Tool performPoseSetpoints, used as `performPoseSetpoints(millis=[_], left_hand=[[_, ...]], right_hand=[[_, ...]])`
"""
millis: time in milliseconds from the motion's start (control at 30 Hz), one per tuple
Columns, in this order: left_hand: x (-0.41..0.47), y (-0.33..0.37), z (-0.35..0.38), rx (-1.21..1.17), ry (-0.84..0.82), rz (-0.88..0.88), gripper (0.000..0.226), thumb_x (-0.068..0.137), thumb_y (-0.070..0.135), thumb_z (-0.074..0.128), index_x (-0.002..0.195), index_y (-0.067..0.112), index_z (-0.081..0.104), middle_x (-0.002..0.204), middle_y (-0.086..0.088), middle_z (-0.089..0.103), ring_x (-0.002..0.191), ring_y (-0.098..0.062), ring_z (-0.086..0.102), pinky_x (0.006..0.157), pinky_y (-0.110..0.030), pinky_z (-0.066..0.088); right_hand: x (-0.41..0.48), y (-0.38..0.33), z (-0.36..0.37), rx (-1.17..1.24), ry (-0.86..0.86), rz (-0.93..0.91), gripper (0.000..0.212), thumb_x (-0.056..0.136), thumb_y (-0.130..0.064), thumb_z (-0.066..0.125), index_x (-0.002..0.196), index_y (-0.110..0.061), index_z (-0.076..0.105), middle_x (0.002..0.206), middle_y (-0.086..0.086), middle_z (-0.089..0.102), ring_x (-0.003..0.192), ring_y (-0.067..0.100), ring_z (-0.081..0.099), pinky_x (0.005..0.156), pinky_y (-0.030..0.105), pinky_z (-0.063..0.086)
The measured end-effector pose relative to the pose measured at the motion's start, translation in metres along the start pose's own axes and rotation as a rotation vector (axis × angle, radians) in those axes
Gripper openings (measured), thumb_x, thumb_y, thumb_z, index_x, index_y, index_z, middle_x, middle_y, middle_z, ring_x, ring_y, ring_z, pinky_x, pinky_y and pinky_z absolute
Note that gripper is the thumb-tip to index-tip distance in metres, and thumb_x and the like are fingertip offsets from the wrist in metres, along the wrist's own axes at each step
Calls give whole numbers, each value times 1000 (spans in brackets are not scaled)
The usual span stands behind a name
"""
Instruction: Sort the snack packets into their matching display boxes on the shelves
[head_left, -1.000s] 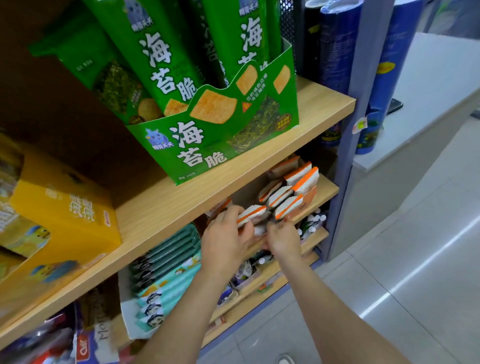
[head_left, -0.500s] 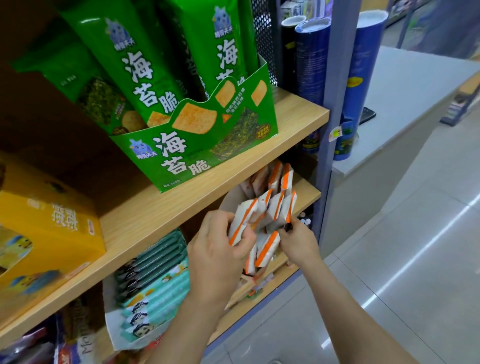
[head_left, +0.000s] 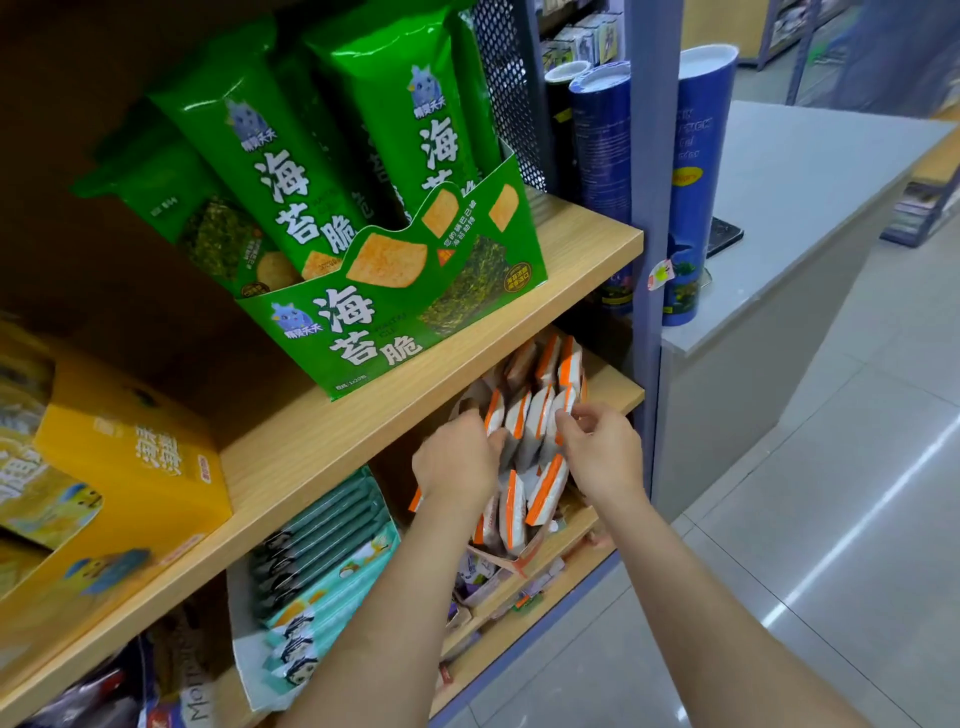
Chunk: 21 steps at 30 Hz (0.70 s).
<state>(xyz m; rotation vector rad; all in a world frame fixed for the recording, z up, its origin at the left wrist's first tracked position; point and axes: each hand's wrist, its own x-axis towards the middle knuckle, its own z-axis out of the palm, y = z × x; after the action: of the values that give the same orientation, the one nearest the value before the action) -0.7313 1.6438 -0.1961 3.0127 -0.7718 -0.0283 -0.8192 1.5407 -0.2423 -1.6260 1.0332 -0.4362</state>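
Note:
Several white-and-orange snack packets (head_left: 530, 421) stand in rows in a display box on the lower shelf (head_left: 613, 389), under the upper wooden shelf. My left hand (head_left: 457, 462) grips the left side of the front bunch of packets. Fingers of my right hand (head_left: 602, 447) pinch the right side of the same bunch. More of these packets (head_left: 540, 493) hang lower between my wrists. The box's walls are mostly hidden by the packets and my hands.
A green seaweed-crisp display box (head_left: 395, 306) with tall green bags sits on the upper shelf (head_left: 311, 457). A yellow box (head_left: 124, 457) lies at left. Teal packets (head_left: 322, 551) fill a box below. Blue tubes (head_left: 691, 176) stand on a grey counter (head_left: 810, 171) at right.
Both hands lifted the white-and-orange packets from flat to upright and pushed them further back toward the shelf. The camera view shifted left and up.

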Motion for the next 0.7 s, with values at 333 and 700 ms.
performPoseSetpoints(millis=[333,700], left_hand=[[6,-4,15,-305,-38,-43,32,102,37,39,90,14,58,84,-6,62,84,-29,62,69,-37,49],[4,2,14,-367,-71,-27,27,102,39,42,90,17,51,79,-2,58,81,-26,61,64,-34,43]], right_hand=[[-2,-17,0,-138,-22,-38,21,91,-16,63,110,-11,69,86,1,67,85,19,66,78,38,57],[19,-19,6,265,85,207,18,90,-12,64,75,-23,62,81,0,67,82,25,71,82,48,59]])
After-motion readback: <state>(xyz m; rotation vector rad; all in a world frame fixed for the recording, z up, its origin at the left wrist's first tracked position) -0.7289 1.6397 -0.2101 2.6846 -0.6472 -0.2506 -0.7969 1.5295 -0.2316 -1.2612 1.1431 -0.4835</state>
